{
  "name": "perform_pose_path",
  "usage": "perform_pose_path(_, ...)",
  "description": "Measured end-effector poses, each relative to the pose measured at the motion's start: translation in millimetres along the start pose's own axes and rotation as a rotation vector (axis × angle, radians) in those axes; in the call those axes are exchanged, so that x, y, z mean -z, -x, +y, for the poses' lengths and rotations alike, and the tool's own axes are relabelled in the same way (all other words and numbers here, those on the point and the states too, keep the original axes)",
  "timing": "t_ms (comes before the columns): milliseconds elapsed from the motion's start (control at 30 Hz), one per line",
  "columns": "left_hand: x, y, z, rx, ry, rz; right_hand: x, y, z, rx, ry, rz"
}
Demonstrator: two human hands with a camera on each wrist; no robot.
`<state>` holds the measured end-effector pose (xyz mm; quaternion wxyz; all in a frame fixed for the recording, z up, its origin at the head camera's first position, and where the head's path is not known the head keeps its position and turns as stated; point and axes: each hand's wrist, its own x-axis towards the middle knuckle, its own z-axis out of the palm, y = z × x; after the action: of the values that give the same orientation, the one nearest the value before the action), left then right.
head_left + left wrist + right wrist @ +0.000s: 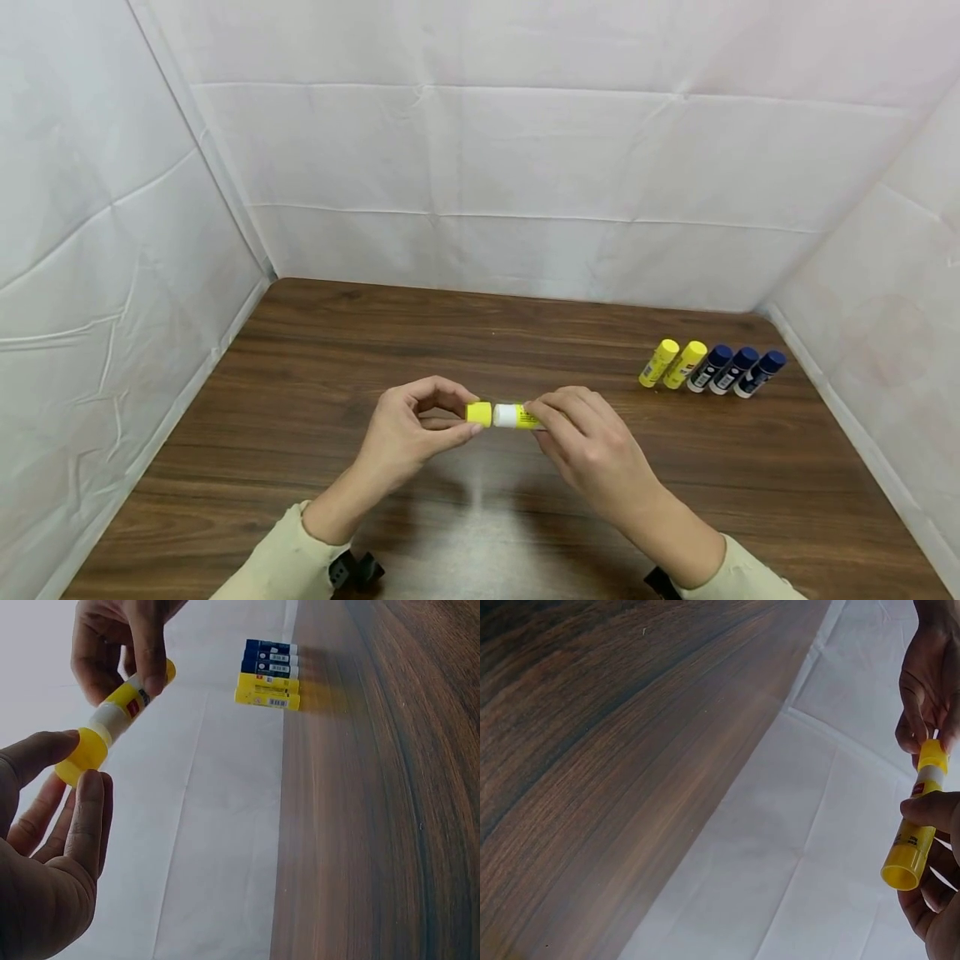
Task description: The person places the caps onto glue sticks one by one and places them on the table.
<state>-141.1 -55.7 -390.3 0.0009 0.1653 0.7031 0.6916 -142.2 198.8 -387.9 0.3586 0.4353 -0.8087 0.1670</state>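
Between my two hands, over the middle of the table, a yellow glue stick lies level, its white neck toward the left. My right hand grips its yellow labelled body between thumb and fingers. The thumb and fingertips of my left hand pinch the yellow cap. In the head view a thin gap shows between cap and white neck; the left wrist view has the cap right at the neck's end. The open base of the glue stick faces the right wrist camera.
At the right rear of the wooden table a row of upright glue sticks stands close together: two yellow glue sticks and three dark blue-capped glue sticks. White sheeting walls the table's back and sides.
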Motion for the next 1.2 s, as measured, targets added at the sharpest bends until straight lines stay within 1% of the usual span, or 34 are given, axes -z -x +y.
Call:
perform_pose_path(333,-4.1,0.0,-1.3,0.013,0.017,-0.003,-2.0,1.2,-1.3,0.024,0.012,-0.001)
perform_pose_path(567,-5.0,-0.4,-1.9,0.019,-0.012,-0.01,-2.7,2.3,-2.8,0.022,0.009,-0.013)
perform_pose_path(900,-6.5,-1.2,-1.8,0.054,-0.04,-0.025,-1.9,0.8,-4.7,0.037,0.011,-0.002)
perform_pose_path(1067,-7.4,-1.3,-1.0,0.049,-0.071,-0.03,-1.3,-0.2,-4.4,0.05,0.018,-0.005)
perform_pose_path(1200,-8.4,-1.7,-0.4,0.038,-0.067,-0.031,-0.9,-0.6,-5.0,0.053,0.023,-0.008)
